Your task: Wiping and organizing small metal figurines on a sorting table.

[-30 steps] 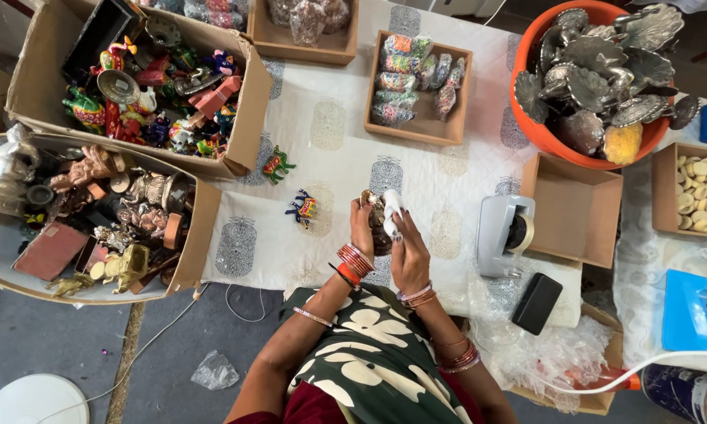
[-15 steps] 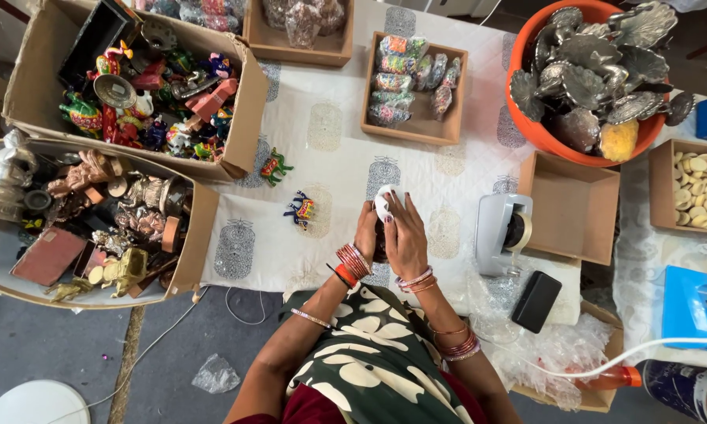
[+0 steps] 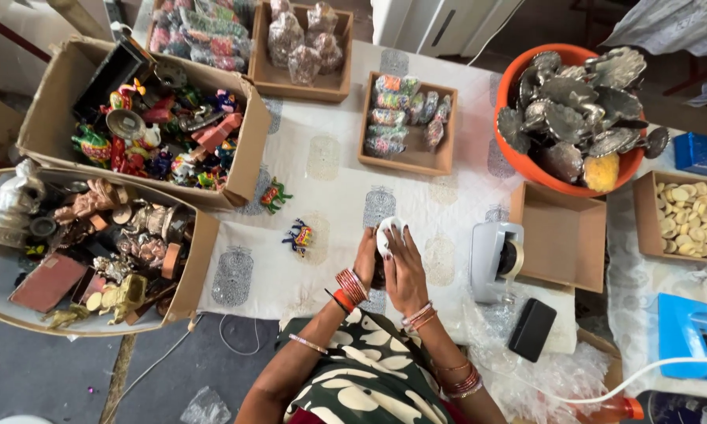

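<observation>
Head view looks straight down on my left hand (image 3: 366, 263) and right hand (image 3: 404, 271), held close together over the white printed cloth (image 3: 330, 169). Both sets of fingers curl around a small white round thing (image 3: 388, 234); only its top shows above my fingertips, and what it is I cannot tell. Something dark sits beneath it, mostly hidden by my palms. Just left of my fingers stands a small painted figurine (image 3: 298, 237); just right, a grey tape dispenser (image 3: 496, 259). Cardboard boxes (image 3: 240, 157) of trinkets lie further left, partly cut off. Bare grey floor (image 3: 71, 377) shows below the cloth.
</observation>
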